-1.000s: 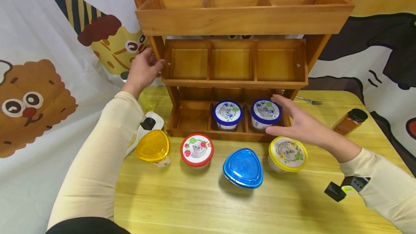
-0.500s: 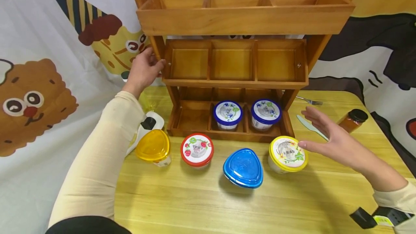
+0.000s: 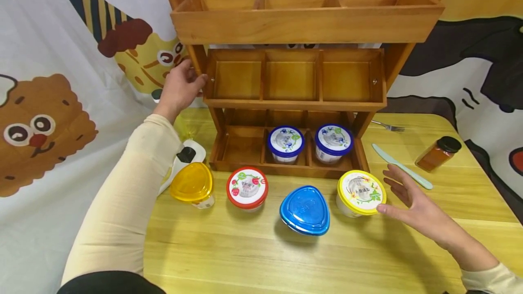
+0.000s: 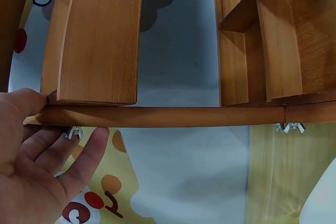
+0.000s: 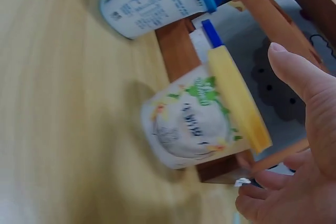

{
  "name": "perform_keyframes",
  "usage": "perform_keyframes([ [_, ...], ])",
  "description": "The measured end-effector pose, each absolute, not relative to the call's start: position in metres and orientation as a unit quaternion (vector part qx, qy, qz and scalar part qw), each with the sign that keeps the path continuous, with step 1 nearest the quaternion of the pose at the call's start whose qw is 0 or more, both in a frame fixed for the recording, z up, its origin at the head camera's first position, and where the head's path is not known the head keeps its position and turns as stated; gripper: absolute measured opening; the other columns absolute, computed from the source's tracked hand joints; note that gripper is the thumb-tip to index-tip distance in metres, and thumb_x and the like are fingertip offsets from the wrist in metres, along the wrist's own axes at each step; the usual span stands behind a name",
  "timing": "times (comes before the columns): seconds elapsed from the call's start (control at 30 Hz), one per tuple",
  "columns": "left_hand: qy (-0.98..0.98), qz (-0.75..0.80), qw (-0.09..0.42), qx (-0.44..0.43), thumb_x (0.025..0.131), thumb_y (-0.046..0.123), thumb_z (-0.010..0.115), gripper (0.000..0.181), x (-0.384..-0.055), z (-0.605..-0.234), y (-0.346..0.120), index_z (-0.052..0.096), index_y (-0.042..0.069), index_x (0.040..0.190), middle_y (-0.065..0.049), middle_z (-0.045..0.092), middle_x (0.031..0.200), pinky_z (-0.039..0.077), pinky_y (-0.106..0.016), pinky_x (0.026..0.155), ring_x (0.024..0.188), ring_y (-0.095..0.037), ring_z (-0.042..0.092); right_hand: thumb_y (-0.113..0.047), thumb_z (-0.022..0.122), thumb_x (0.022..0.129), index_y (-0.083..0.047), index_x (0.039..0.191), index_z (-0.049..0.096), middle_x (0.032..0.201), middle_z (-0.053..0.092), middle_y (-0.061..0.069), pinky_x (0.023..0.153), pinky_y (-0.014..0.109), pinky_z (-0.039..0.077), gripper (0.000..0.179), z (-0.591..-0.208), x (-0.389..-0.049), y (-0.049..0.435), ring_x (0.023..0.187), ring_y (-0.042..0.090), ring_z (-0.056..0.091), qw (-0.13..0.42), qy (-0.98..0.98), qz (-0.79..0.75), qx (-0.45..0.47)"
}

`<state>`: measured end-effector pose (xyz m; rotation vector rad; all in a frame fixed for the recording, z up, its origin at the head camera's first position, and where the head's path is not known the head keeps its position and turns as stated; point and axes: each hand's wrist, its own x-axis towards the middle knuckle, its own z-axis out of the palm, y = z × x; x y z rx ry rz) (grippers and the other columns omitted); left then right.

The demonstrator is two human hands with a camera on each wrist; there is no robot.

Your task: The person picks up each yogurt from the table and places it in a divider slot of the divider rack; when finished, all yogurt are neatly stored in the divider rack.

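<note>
At the left upright of the wooden three-tier rack (image 3: 306,26), my left hand (image 3: 180,87) holds the post; in the left wrist view its thumb and fingers lie on opposite sides of the post (image 4: 173,116). My right hand (image 3: 425,214) is beside the yellow-lidded tub (image 3: 361,193), fingers spread and loosely bent, thumb close to the lid's rim; whether it touches is unclear. The right wrist view has the same tub (image 5: 191,119) next to the hand. Two blue-rimmed tubs, one in the middle (image 3: 286,143) and one at the right (image 3: 333,142), sit in the bottom tier.
Along the rack's front stand an orange-lidded cup (image 3: 192,183), a red-rimmed tub (image 3: 247,188) and a blue-lidded cup (image 3: 305,211). To the right lie a pale green knife (image 3: 402,167), a fork (image 3: 390,127) and a black-capped jar (image 3: 439,154). A patterned cloth hangs behind.
My right hand has moved away from the right blue-rimmed tub, rightward and then down toward the yellow-lidded tub, uncovering the knife. My left hand stays on the rack's post.
</note>
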<state>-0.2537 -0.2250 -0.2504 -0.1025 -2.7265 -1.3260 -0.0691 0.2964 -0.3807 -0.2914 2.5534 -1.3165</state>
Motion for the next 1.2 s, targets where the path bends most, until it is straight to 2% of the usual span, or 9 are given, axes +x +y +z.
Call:
perform_keyframes([
  [0.17, -0.896, -0.439, 0.055, -0.032, 0.102, 0.031, 0.051, 0.051, -0.253, -0.250, -0.224, 0.039, 0.012, 0.148, -0.015, 0.053, 0.145, 0.058, -0.043, 0.093, 0.125, -0.027, 0.058, -0.012, 0.069, 0.092, -0.022, 0.159, -0.007, 0.159, 0.012, 0.029, 0.110, 0.016, 0.038, 0.102, -0.396, -0.062, 0.290, 0.139, 0.060, 0.017, 0.129, 0.859, -0.485, -0.099],
  [0.27, -0.897, -0.437, 0.054, -0.031, 0.102, 0.032, 0.051, 0.051, -0.252, -0.250, -0.225, 0.039, 0.011, 0.148, -0.015, 0.052, 0.146, 0.058, -0.043, 0.093, 0.125, -0.027, 0.057, -0.011, 0.072, 0.090, -0.020, 0.159, -0.008, 0.159, 0.011, 0.030, 0.116, 0.044, 0.036, 0.105, -0.402, -0.060, 0.283, 0.138, 0.060, 0.020, 0.126, 0.857, -0.491, -0.094],
  [0.5, -0.903, -0.425, 0.055, -0.027, 0.102, 0.032, 0.050, 0.052, -0.252, -0.250, -0.225, 0.038, 0.010, 0.147, -0.016, 0.052, 0.145, 0.058, -0.042, 0.093, 0.126, -0.027, 0.057, -0.012, 0.074, 0.088, -0.019, 0.158, -0.008, 0.157, 0.017, 0.027, 0.109, 0.034, 0.044, 0.108, -0.410, -0.060, 0.273, 0.138, 0.050, 0.027, 0.115, 0.853, -0.502, -0.083],
  [0.57, -0.903, -0.426, 0.055, -0.028, 0.102, 0.032, 0.050, 0.052, -0.252, -0.250, -0.224, 0.039, 0.010, 0.147, -0.015, 0.052, 0.145, 0.058, -0.042, 0.093, 0.126, -0.026, 0.057, -0.011, 0.074, 0.088, -0.018, 0.158, -0.007, 0.156, 0.018, 0.026, 0.108, 0.056, 0.038, 0.108, -0.411, -0.060, 0.271, 0.138, 0.049, 0.028, 0.111, 0.853, -0.503, -0.083],
  [0.63, -0.902, -0.427, 0.057, -0.031, 0.102, 0.032, 0.051, 0.050, -0.252, -0.250, -0.224, 0.040, 0.009, 0.145, -0.016, 0.054, 0.144, 0.058, -0.043, 0.093, 0.124, -0.026, 0.058, -0.012, 0.075, 0.088, -0.017, 0.158, -0.006, 0.156, 0.019, 0.025, 0.105, 0.066, 0.034, 0.107, -0.412, -0.060, 0.270, 0.138, 0.048, 0.029, 0.107, 0.854, -0.502, -0.083],
  [0.77, -0.899, -0.432, 0.059, -0.037, 0.102, 0.031, 0.051, 0.046, -0.253, -0.251, -0.225, 0.043, 0.009, 0.142, -0.015, 0.056, 0.141, 0.060, -0.038, 0.087, 0.120, -0.026, 0.060, -0.014, 0.075, 0.088, -0.017, 0.158, 0.000, 0.152, 0.026, 0.021, 0.103, 0.026, 0.046, 0.103, -0.413, -0.060, 0.269, 0.135, 0.037, 0.037, 0.097, 0.859, -0.496, -0.083],
  [0.87, -0.899, -0.431, 0.059, -0.037, 0.103, 0.031, 0.050, 0.044, -0.253, -0.251, -0.226, 0.043, 0.010, 0.141, -0.014, 0.058, 0.140, 0.061, -0.032, 0.083, 0.118, -0.025, 0.061, -0.015, 0.075, 0.089, -0.014, 0.158, 0.004, 0.149, 0.030, 0.017, 0.090, 0.003, 0.037, 0.099, -0.416, -0.060, 0.269, 0.129, 0.013, 0.042, 0.089, 0.861, -0.494, -0.084],
  [1.0, -0.901, -0.429, 0.061, -0.039, 0.103, 0.031, 0.050, 0.041, -0.252, -0.253, -0.226, 0.045, 0.009, 0.137, -0.015, 0.059, 0.137, 0.062, -0.029, 0.080, 0.115, -0.025, 0.062, -0.017, 0.074, 0.089, -0.012, 0.156, 0.009, 0.147, 0.033, 0.015, 0.090, 0.003, 0.038, 0.094, -0.418, -0.060, 0.269, 0.118, -0.008, 0.040, 0.081, 0.864, -0.489, -0.085],
  [1.2, -0.901, -0.427, 0.064, -0.038, 0.103, 0.031, 0.050, 0.038, -0.252, -0.253, -0.226, 0.046, 0.009, 0.133, -0.015, 0.061, 0.134, 0.062, -0.028, 0.078, 0.111, -0.024, 0.063, -0.020, 0.074, 0.090, -0.010, 0.155, 0.012, 0.144, 0.036, 0.013, 0.089, 0.006, 0.042, 0.091, -0.418, -0.060, 0.268, 0.115, -0.006, 0.045, 0.077, 0.867, -0.485, -0.080],
])
